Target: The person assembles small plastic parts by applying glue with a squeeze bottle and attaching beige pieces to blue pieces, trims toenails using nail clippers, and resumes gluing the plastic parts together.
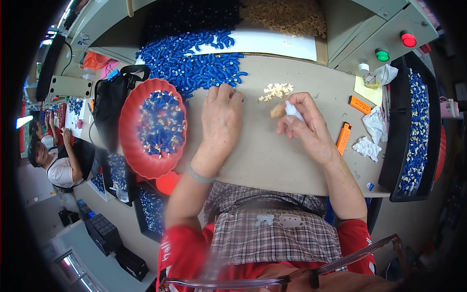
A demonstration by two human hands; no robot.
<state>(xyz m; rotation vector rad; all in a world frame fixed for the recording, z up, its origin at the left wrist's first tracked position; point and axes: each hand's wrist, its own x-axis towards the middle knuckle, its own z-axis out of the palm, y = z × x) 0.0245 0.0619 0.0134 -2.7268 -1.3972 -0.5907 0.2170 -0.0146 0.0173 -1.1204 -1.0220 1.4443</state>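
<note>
My left hand [221,114] is at the near edge of a heap of small curved blue plastic pieces [204,70]. Its fingers are bent and pressed together; whatever is under the fingertips is hidden. In my right hand [311,124] is a small white squeeze bottle [293,111], its tip pointing up and away. A blurred tan bit [278,111] shows beside the bottle; I cannot tell whether it is a covered fingertip. Just beyond that hand lies a small pile of cream-coloured pieces [276,91]. Left of my left hand, a red scalloped tray [127,129] holds blue pieces with cream ends.
Two orange box-shaped items [344,138] and crumpled white tissues [373,121] lie at the right. Beyond them stands a black bin [396,165] of blue-and-cream pieces. A black bag [108,109] sits left of the tray. A co-worker [63,168] is at far left.
</note>
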